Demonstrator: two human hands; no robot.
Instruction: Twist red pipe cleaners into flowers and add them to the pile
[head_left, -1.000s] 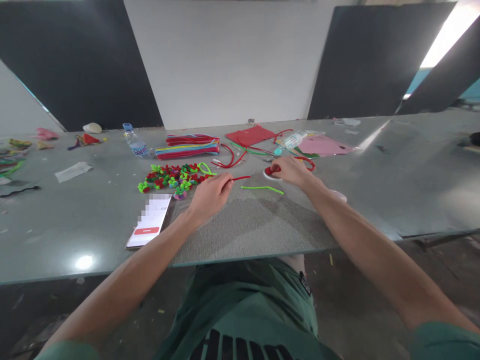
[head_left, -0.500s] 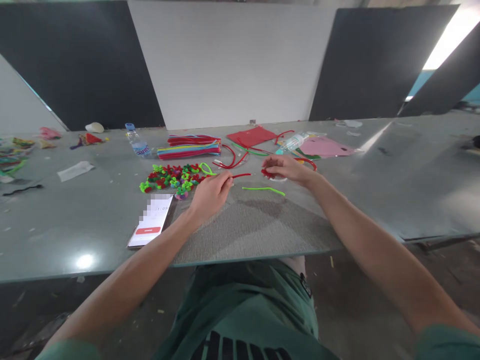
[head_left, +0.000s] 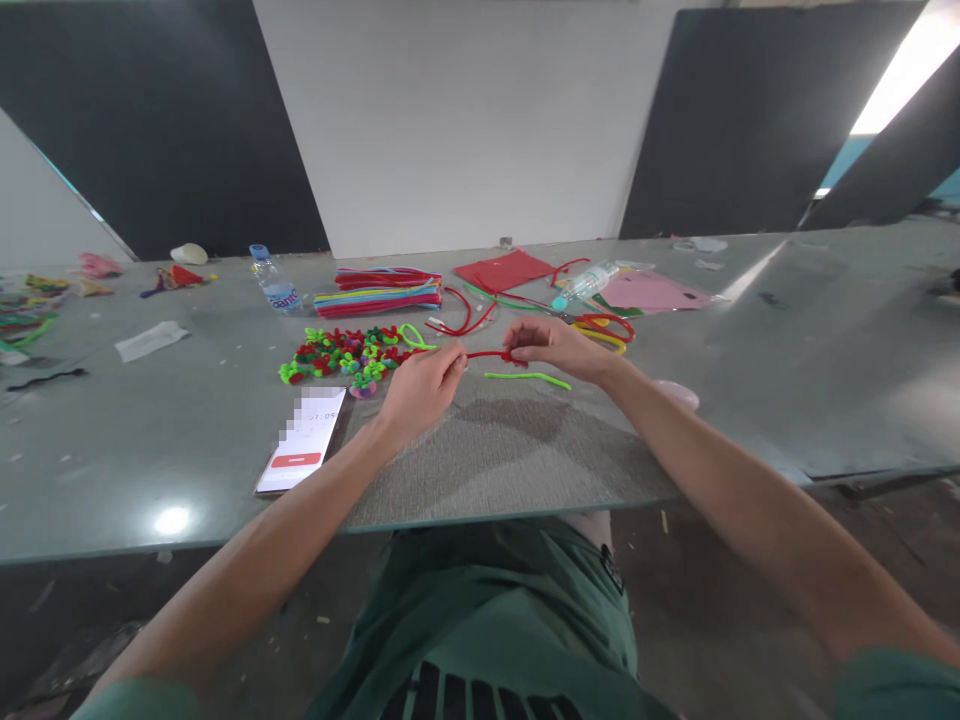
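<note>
My left hand is closed in a pinch on a red pipe cleaner, which sticks out to the right from its fingertips. The fingers of my right hand are closed round a small red fuzzy piece at the pipe cleaner's other end. Whether the two red parts are joined or only touching I cannot tell. Just below both hands lies a short lime-green pipe cleaner on the table. Left of my left hand is a cluster of small red, green and purple pipe-cleaner flowers.
Bundles of coloured pipe cleaners lie behind the flowers. Scissors with red and yellow handles are beyond my right hand. A phone, two bottles, red sheet, pink sheet and pale oval object lie around.
My right hand has moved left, bringing its red piece against the pipe cleaner in my left hand. The scissors' handles and the pale oval object now show more. My left hand stays put.
</note>
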